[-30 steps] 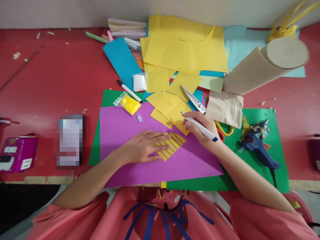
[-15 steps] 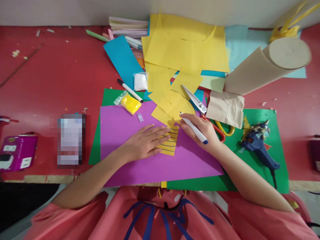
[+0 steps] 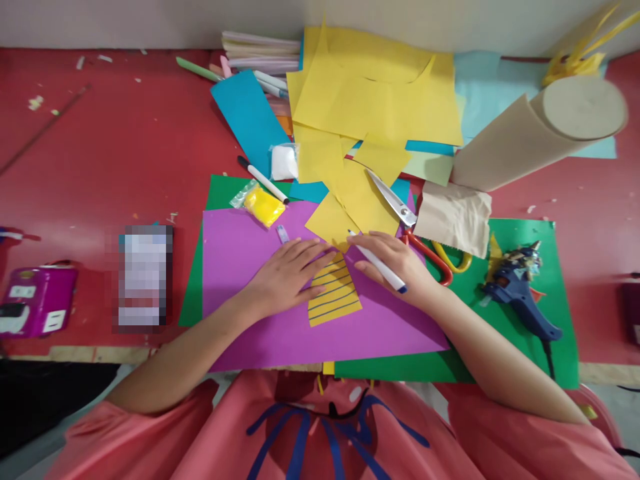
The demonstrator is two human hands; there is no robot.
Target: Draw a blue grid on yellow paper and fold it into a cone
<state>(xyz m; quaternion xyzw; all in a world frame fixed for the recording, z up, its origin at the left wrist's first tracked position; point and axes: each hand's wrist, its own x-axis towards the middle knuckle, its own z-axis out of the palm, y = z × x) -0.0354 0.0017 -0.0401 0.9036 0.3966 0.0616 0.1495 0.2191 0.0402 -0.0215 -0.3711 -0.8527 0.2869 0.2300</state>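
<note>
A small yellow paper piece (image 3: 334,297) with several dark curved lines lies on the purple sheet (image 3: 245,267). My left hand (image 3: 290,273) rests flat over its upper left part, fingers stretched out. In my right hand (image 3: 400,267) is a white marker (image 3: 377,260) with a blue end, held between thumb and fingers, its tip pointing up and left near the paper's top edge. Whether the tip touches the paper I cannot tell. Overlapping yellow paper scraps (image 3: 333,220) lie just beyond both hands. Scissors (image 3: 400,207) with red and yellow handles lie beside my right hand.
A blue glue gun (image 3: 523,293) lies on the green sheet (image 3: 560,347) at right. A thick paper roll (image 3: 540,133) leans at the back right. A black-capped marker (image 3: 263,179), a yellow packet (image 3: 263,203) and a white packet (image 3: 284,162) lie beyond my left hand. A blurred-out phone-like object (image 3: 143,277) is at left.
The lined yellow piece has turned and shifted a little toward me, with more of its lines showing. My left hand has moved slightly up; my right hand has moved left with the marker.
</note>
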